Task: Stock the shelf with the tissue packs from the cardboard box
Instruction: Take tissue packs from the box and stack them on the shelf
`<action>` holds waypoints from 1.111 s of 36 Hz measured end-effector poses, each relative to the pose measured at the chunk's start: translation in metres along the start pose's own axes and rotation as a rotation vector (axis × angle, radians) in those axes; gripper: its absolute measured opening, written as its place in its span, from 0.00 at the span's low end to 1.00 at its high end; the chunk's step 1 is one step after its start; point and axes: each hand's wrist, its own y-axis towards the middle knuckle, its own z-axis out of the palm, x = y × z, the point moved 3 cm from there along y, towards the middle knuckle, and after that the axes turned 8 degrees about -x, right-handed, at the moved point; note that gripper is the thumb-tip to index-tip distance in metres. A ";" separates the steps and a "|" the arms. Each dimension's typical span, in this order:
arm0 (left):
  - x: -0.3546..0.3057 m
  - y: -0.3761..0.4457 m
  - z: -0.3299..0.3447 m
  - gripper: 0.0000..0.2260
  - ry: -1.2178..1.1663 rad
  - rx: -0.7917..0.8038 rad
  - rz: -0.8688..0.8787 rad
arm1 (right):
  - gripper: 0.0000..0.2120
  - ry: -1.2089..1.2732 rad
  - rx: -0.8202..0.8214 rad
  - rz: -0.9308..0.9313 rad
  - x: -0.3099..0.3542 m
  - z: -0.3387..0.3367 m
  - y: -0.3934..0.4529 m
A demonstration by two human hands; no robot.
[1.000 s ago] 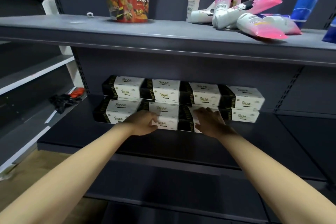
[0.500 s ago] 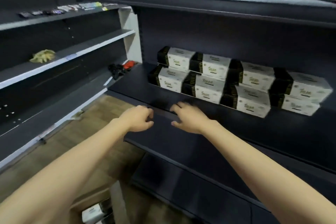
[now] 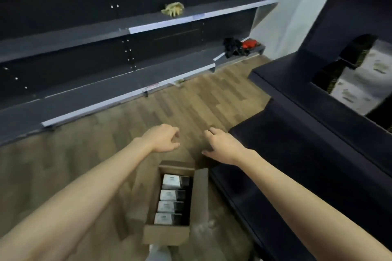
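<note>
Cardboard box (image 3: 167,233) below your empty, loose-fingered left hand (image 3: 163,139) and right hand (image 3: 222,147) holds four tissue packs (image 3: 172,195); others already stocked on shelf (image 3: 297,99) right of box.

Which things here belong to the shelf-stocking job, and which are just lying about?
Belongs to the job:
cardboard box on the floor
tissue packs inside it
stocked packs on the dark shelf
left hand and right hand, both empty

Just lying about:
yellowish bundle on the grey shelf
black item
red item
</note>
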 end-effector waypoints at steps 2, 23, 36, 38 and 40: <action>0.031 -0.002 0.017 0.18 -0.030 0.046 -0.065 | 0.23 0.033 0.056 -0.004 0.016 0.026 0.024; 0.163 0.041 0.321 0.17 -0.141 0.467 -0.190 | 0.23 0.187 0.512 0.313 0.017 0.372 0.129; 0.201 0.077 0.469 0.12 -0.185 0.336 -0.164 | 0.34 -0.040 0.491 0.363 -0.044 0.581 0.199; 0.205 0.079 0.475 0.13 -0.225 0.278 -0.184 | 0.38 -0.131 0.497 0.361 -0.048 0.595 0.205; 0.210 0.081 0.479 0.12 -0.243 0.223 -0.206 | 0.38 -0.204 0.454 0.347 -0.051 0.604 0.210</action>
